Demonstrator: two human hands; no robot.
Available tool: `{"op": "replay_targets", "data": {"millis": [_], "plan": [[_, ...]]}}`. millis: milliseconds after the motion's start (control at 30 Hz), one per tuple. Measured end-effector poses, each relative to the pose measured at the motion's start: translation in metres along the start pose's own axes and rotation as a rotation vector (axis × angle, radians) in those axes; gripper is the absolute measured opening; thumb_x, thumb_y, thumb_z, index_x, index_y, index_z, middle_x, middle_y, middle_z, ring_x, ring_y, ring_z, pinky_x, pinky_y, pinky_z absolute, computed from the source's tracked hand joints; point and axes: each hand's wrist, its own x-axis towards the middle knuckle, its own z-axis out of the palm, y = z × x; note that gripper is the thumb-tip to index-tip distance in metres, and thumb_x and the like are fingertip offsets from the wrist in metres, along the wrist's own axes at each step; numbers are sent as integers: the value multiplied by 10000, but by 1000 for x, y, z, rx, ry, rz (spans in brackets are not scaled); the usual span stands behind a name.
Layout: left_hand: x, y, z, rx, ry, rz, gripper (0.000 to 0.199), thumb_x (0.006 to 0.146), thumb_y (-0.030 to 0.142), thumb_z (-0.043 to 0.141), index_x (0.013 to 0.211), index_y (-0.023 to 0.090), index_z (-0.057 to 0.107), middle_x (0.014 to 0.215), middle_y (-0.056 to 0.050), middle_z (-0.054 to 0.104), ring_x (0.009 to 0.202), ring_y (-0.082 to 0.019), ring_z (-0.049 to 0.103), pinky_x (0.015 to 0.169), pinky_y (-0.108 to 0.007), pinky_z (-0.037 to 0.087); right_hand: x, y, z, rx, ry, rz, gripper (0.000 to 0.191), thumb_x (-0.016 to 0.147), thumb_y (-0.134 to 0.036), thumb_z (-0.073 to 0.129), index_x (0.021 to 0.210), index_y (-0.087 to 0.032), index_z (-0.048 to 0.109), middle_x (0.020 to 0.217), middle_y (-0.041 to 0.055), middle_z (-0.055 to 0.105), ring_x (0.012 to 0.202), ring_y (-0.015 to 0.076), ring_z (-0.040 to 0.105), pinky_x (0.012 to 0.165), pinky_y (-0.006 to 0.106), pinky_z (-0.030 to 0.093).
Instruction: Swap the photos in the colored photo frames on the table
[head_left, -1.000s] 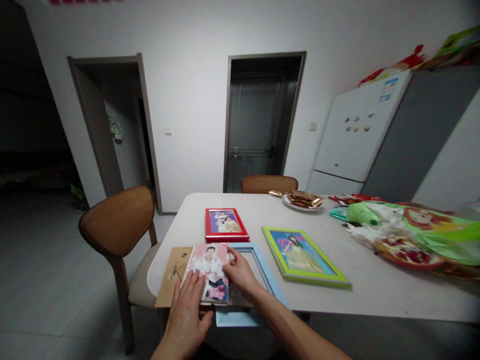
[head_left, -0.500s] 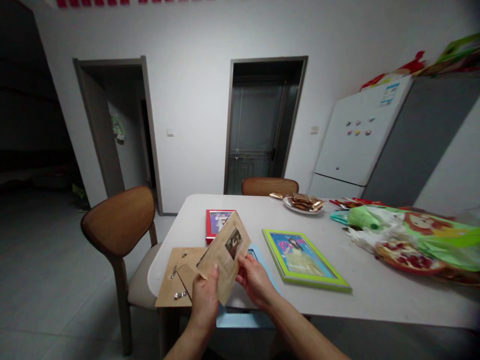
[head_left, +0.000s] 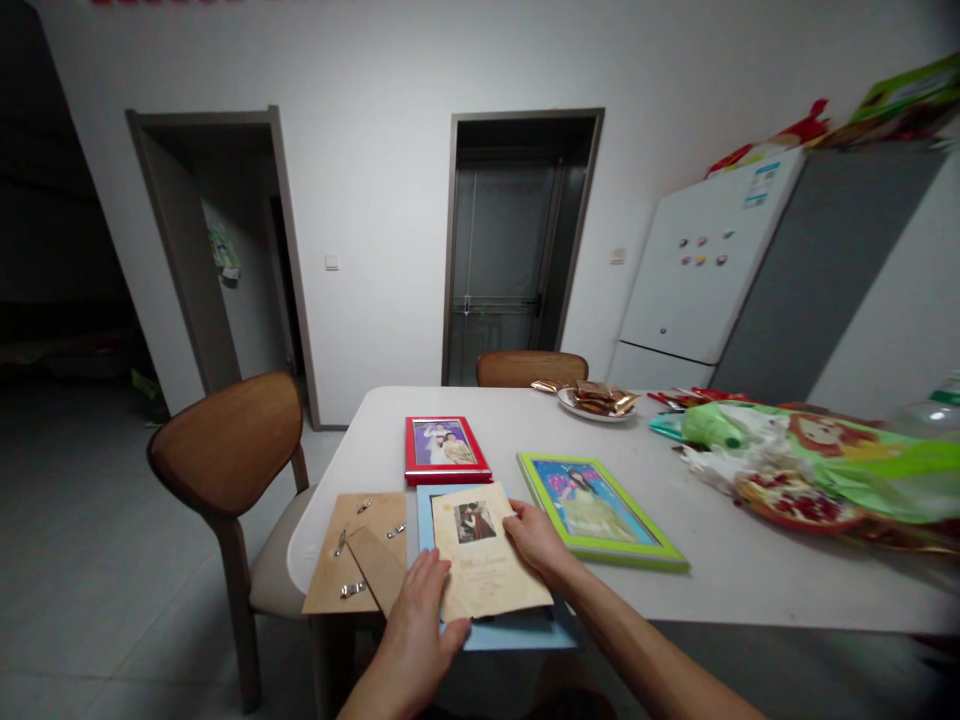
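Observation:
A cream printed sheet (head_left: pixel 491 570) with a small dark picture lies over a light blue frame (head_left: pixel 525 634) at the table's near edge. My left hand (head_left: pixel 424 615) rests at the sheet's left edge, its thumb and fingers apart. My right hand (head_left: pixel 538 540) pinches the sheet's upper right edge. Left of the frame is a brown backing board (head_left: pixel 330 560) with metal clips and a folded-out stand. Behind the blue frame sits a red picture frame (head_left: pixel 448 474); to the right lies a green picture frame (head_left: pixel 637 545).
The white table (head_left: pixel 720 590) also bears a plate (head_left: pixel 600 414) of wrapped items, green bags (head_left: pixel 877 460) and a red-rimmed dish of fruit (head_left: pixel 799 505). Wooden chairs stand at the left (head_left: pixel 232 440) and far side (head_left: pixel 531 369).
The sheet has come down from a raised, tilted position onto the blue frame, its printed side up. My left hand has loosened from it. The red frame is now uncovered.

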Motion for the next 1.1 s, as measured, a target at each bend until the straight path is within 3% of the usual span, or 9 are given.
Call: {"op": "replay_targets", "data": {"millis": [167, 300, 433, 567, 667, 733, 867, 1000, 1100], "plan": [[-1, 1, -3, 70, -102, 32, 508, 656, 197, 549, 1148, 92, 476, 1294, -173, 387, 1231, -255, 287, 1015, -445, 239, 2, 0, 2, -410, 150, -155, 382, 679, -122, 381, 1016, -109, 559, 926, 106, 631, 819, 178, 573, 725, 247, 393], [1, 11, -13, 100, -168, 40, 413, 689, 231, 535, 1080, 99, 538, 1277, -164, 415, 1230, -267, 285, 1005, -445, 255, -4, 5, 7, -699, 237, -233, 371, 718, -224, 450, 1068, -121, 514, 965, 120, 583, 883, 212, 522, 764, 283, 357], [2, 21, -13, 117, -186, 63, 295, 686, 238, 541, 964, 165, 609, 1221, -115, 496, 1220, -284, 301, 994, -463, 263, -7, 12, 12, -804, 272, -272, 455, 714, -254, 514, 1152, -145, 455, 1035, 114, 538, 963, 224, 456, 836, 306, 304], [-5, 11, -20, 126, -141, 76, 458, 679, 198, 511, 1135, 153, 505, 1275, -121, 429, 1217, -255, 314, 1000, -448, 264, -10, 7, 14, -790, 266, -280, 450, 744, -296, 488, 1176, -178, 448, 1111, 106, 508, 1008, 240, 427, 831, 323, 304], [-14, -14, -42, 224, -58, 87, 616, 619, 154, 529, 1222, 176, 405, 1341, -104, 327, 1242, -237, 261, 1017, -436, 231, -20, -11, 25, -709, 166, -374, 395, 757, -295, 461, 1134, -185, 494, 1150, 98, 490, 1029, 233, 420, 831, 317, 307], [-18, -35, -62, 336, -35, -16, 668, 571, 146, 564, 1219, 176, 406, 1342, -109, 327, 1246, -252, 246, 1015, -446, 224, -31, -25, 41, -651, 55, -471, 369, 753, -291, 464, 1101, -183, 520, 1115, 95, 514, 1008, 226, 433, 834, 323, 304], [-18, -68, -87, 513, 33, -188, 575, 582, 149, 555, 1151, 156, 472, 1296, -127, 402, 1218, -272, 304, 994, -445, 262, -53, -47, 86, -648, -149, -621, 398, 712, -415, 500, 1053, -212, 533, 980, 80, 564, 935, 249, 447, 808, 387, 303], [-13, -78, -89, 521, 71, -171, 469, 628, 156, 526, 1097, 161, 516, 1249, -117, 466, 1184, -259, 369, 981, -398, 308, -58, -54, 115, -706, -201, -631, 460, 598, -409, 599, 1007, -205, 541, 946, 87, 542, 893, 262, 444, 799, 424, 298], [-10, -71, -90, 504, 78, -145, 441, 657, 194, 527, 1095, 151, 521, 1231, -127, 483, 1170, -261, 390, 972, -402, 324, -57, -57, 113, -603, -164, -605, 446, 622, -271, 566, 1062, -226, 515, 971, 78, 521, 883, 228, 447, 777, 366, 327]]}}
